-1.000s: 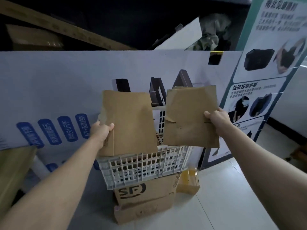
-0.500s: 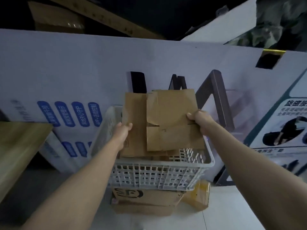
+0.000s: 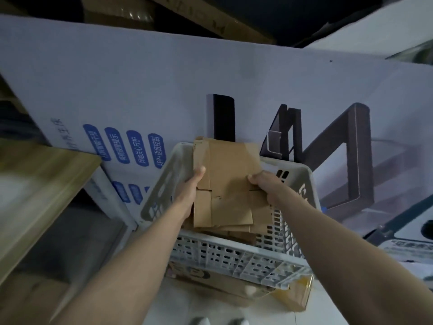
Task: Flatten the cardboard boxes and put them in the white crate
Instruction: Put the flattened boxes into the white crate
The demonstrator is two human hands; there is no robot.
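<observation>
The left hand (image 3: 191, 184) and right hand (image 3: 266, 187) pinch opposite edges of the flattened cardboard (image 3: 230, 174); its long axis points down between them into the white crate (image 3: 234, 256) below.

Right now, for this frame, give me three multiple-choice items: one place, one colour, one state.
1. Where is the held flattened cardboard? A) over the white crate B) inside a drawer C) on a chair
2. What colour are the oval labels on the big panel? A) red B) blue C) green
3. What are the left hand and right hand doing? A) both grip the cardboard B) only the left grips C) both hang free

Answers: 1 A, it sits within the crate's rim. 2 B, blue ovals with white text. 3 A, each hand pinches one side edge.
</observation>
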